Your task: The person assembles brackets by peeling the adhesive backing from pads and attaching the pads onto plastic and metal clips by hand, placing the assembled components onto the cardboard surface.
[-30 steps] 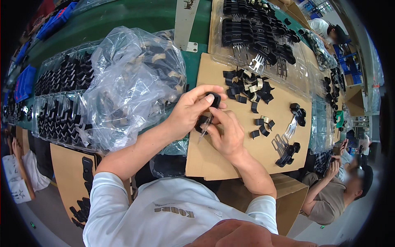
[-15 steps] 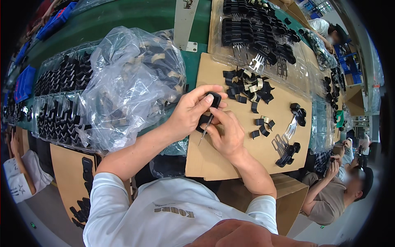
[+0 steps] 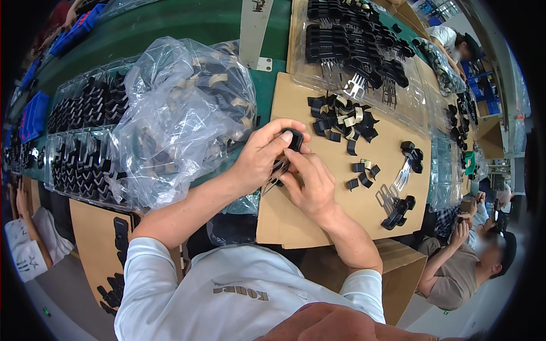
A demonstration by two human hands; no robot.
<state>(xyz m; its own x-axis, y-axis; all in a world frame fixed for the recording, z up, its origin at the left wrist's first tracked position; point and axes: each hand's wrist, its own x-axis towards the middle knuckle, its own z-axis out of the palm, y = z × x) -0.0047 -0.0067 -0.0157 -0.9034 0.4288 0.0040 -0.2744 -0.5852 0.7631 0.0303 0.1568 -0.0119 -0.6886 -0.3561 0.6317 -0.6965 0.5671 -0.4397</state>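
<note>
Between my two hands is a black plastic part (image 3: 294, 140) with a thin metal piece (image 3: 275, 177) angling down from it. My left hand (image 3: 263, 152) is closed round it, thumb on top. My right hand (image 3: 313, 183) pinches its lower portion, where the fingers hide much of the metal. Just to the right, a heap of small curved black and tan pieces (image 3: 347, 120) lies on the cardboard (image 3: 335, 216). Nearer me are several loose ribbed black pieces (image 3: 364, 173). Further right rest two black parts with forked metal plates, one upper (image 3: 410, 161) and one lower (image 3: 398, 212).
A clear plastic bag (image 3: 176, 119) of curved pieces bulges at left, beside trays of black parts (image 3: 85, 165). Another clear tray (image 3: 418, 102) of forked black parts stands at the back right. A white metal post (image 3: 254, 34) rises behind my hands. Other people work on both sides.
The held part has turned: its metal piece showed as a thin edge and now looks broader, slanting lower left. My right fingers have shifted slightly left along it.
</note>
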